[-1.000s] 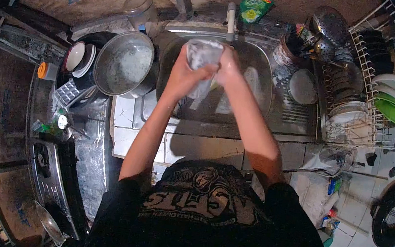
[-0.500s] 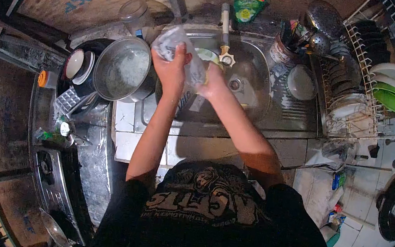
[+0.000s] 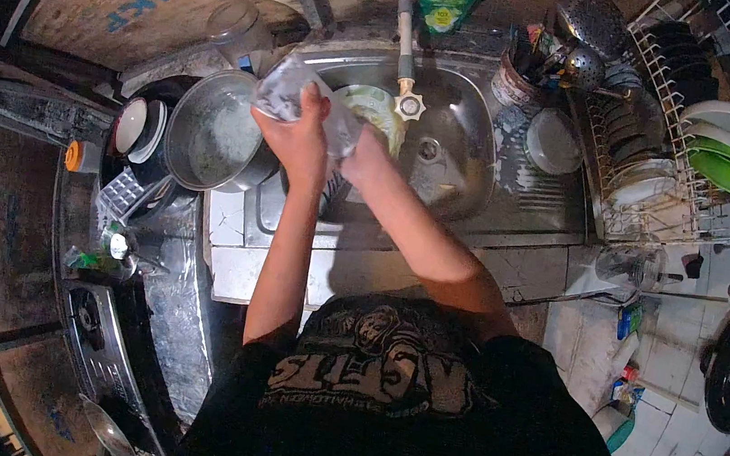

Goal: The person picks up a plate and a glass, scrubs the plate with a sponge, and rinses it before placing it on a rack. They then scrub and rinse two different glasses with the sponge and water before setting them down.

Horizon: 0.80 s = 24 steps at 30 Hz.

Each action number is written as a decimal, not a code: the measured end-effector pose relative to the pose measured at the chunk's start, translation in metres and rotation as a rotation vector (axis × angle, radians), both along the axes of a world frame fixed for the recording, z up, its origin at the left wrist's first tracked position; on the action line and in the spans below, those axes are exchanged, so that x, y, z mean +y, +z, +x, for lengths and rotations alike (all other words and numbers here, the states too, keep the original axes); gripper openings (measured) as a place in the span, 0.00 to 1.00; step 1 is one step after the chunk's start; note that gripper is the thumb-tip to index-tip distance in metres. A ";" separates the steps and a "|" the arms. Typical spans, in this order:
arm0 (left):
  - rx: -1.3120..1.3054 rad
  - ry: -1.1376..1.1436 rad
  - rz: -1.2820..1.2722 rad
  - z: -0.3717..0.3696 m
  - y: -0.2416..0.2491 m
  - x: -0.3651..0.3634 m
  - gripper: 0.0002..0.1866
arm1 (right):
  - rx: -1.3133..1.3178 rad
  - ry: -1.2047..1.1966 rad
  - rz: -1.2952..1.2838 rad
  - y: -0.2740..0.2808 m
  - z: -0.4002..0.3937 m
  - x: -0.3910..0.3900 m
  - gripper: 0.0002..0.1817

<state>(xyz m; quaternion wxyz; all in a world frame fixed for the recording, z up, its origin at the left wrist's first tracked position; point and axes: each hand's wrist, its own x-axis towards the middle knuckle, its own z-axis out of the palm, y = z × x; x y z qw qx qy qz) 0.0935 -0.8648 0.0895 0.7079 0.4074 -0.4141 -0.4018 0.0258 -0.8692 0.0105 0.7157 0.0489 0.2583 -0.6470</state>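
A clear, soapy-looking container (image 3: pixel 289 89) is tilted above the left part of the sink (image 3: pixel 470 186). My left hand (image 3: pixel 296 137) is wrapped round it, thumb up. At its right-hand end is my right hand (image 3: pixel 366 160), fingers closed; they are partly hidden, and what they grip cannot be made out. Beneath and behind the hands, a pale green plate (image 3: pixel 370 110) lies in the basin beside the faucet (image 3: pixel 409 106). Just left of my left hand stands a large metal pot (image 3: pixel 222 133) with cloudy, whitish contents.
On the right are a white bowl (image 3: pixel 553 142), a utensil container (image 3: pixel 520 90) and a dish rack (image 3: pixel 649 217) with plates and green dishes. A green pouch (image 3: pixel 447 8) stands behind the faucet. Bowls (image 3: pixel 133 125) and a stove (image 3: pixel 109 347) are at the left.
Both hands and the clear container have moved slightly left. More of the pale green plate shows. The whole view has shifted a little.
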 end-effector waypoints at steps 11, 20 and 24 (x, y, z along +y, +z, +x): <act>-0.023 -0.011 0.156 -0.013 -0.040 -0.010 0.23 | 0.048 0.098 0.045 0.011 -0.050 0.074 0.13; 0.026 -0.490 0.702 -0.019 -0.140 0.015 0.25 | 1.436 0.015 0.382 -0.007 -0.335 0.092 0.25; 0.109 -0.674 0.743 -0.039 -0.173 0.004 0.29 | 2.533 0.112 0.299 -0.059 -0.436 0.057 0.31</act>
